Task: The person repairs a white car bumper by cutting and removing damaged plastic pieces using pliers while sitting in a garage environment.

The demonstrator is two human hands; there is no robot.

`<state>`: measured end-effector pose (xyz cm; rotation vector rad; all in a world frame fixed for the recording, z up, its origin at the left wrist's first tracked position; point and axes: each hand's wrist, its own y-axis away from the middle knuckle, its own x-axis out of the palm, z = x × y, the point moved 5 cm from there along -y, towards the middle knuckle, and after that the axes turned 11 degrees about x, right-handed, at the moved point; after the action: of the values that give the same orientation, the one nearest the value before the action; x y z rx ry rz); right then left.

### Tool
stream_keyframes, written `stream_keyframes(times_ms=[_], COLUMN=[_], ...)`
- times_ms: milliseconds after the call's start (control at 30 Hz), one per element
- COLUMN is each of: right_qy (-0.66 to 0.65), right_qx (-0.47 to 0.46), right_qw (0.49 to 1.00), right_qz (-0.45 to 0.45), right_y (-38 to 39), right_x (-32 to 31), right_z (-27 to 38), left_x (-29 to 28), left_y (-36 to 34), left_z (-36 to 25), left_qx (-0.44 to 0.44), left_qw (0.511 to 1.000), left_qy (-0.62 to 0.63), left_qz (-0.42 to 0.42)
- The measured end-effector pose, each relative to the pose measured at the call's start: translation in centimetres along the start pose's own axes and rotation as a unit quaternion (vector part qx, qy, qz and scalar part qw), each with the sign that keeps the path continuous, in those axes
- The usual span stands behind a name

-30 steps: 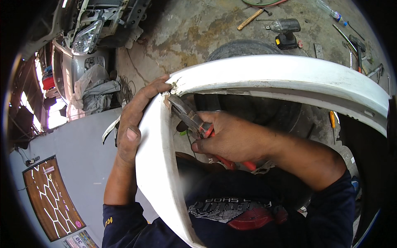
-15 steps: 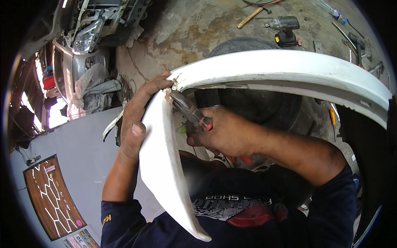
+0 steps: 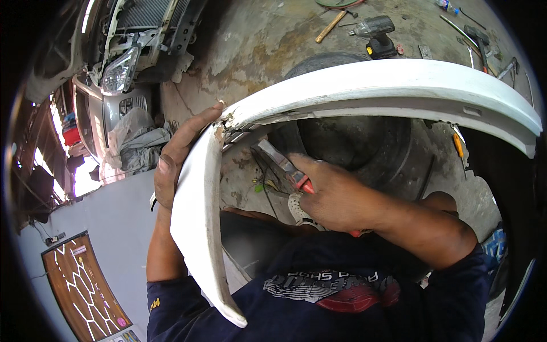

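Note:
A white curved car bumper (image 3: pixel 370 80) arches across the view, its left end bending down toward my chest. At the bend, its edge is cracked and ragged. My left hand (image 3: pixel 178 155) is wrapped round the outside of that corner, thumb on the white face and fingertips close to the crack; part of the hand is hidden behind the panel. Inside the arch, my right hand (image 3: pixel 333 191) grips red-handled pliers (image 3: pixel 279 159). Their metal jaws point up and left toward the cracked corner, apart from it. Whether the jaws are closed is hard to make out.
Beneath the arch lies a black round tyre-like thing (image 3: pixel 353 142). On the concrete floor beyond are a cordless impact wrench (image 3: pixel 376 35), a hammer (image 3: pixel 331 25) and several other tools. An orange-handled screwdriver (image 3: pixel 458 146) lies at right. A dismantled car front with a headlight (image 3: pixel 121 71) stands far left.
The pliers have come away from the cracked corner, as my right hand moved down and right. The bumper's left end has shifted left with my left hand still on it.

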<state>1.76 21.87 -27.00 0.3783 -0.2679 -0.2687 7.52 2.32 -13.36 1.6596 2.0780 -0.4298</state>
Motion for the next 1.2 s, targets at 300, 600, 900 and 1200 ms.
stream_keyframes(times_ms=[300, 600, 900, 1200], right_qy=[-0.038, -0.15, 0.222, 0.44], right_qx=[-0.039, 0.034, -0.141, -0.128], right_qw=[0.998, 0.985, 0.964, 0.884], right_qz=[0.015, 0.079, -0.03, -0.09], right_y=[-0.4, -0.8, 0.9, 1.9], right_x=[2.3, 2.9, 3.8, -1.1], right_z=[1.6, 1.8, 1.9, 8.4], left_x=[-0.1, -0.5, -1.0, -1.8], left_y=[0.2, 1.3, -0.3, -1.3], left_z=[-0.6, 0.0, -0.3, 2.3], left_qx=[-0.03, -0.023, 0.025, 0.025], left_qw=[0.999, 0.998, 0.998, 0.99], left_qy=[0.019, 0.062, 0.024, 0.131], left_qz=[-0.01, -0.006, 0.049, 0.049])
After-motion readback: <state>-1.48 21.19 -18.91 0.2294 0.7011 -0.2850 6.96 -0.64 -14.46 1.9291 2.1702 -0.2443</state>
